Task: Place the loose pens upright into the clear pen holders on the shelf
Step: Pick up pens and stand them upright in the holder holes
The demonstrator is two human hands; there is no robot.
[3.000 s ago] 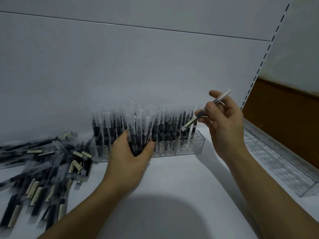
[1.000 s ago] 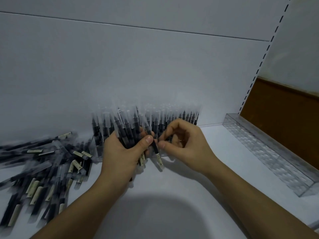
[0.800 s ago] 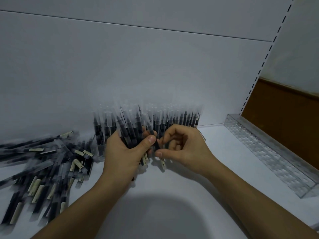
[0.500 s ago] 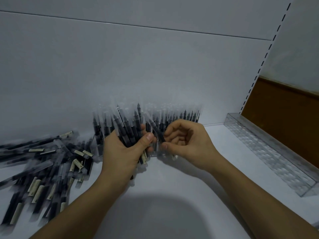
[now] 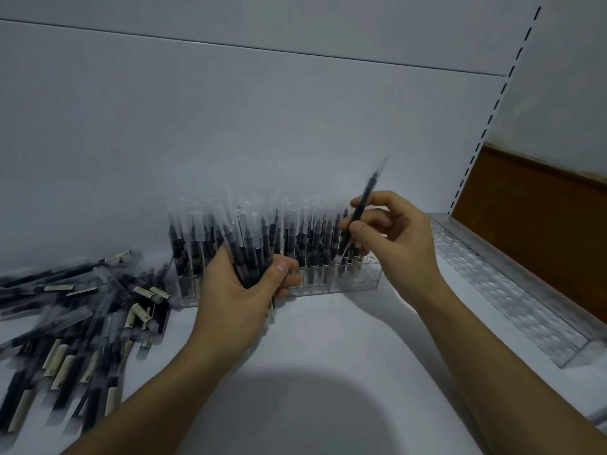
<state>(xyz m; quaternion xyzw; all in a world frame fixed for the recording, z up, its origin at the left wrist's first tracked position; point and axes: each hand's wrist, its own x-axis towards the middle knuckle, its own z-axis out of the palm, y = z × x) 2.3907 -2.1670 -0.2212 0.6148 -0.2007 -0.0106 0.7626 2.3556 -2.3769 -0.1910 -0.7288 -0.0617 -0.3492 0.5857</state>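
A clear pen holder [image 5: 348, 284] stands on the white shelf against the back wall, holding several upright black pens with frosted caps. My left hand [image 5: 243, 287] grips a bundle of pens [image 5: 249, 251] in front of the holder's left half. My right hand [image 5: 394, 238] pinches a single black pen [image 5: 363, 205], held nearly upright and tilted right, above the holder's right end. A heap of loose pens [image 5: 75, 323] lies on the shelf at the left.
A second long clear holder [image 5: 512, 293], with no pens in it, runs along the right side beside a brown panel [image 5: 542, 224]. The slotted shelf upright [image 5: 492, 106] rises at the back right.
My right hand has pulled one pen out of the bundle in my left hand and lifted it up and right over the holder's right end. The left hand stays put.
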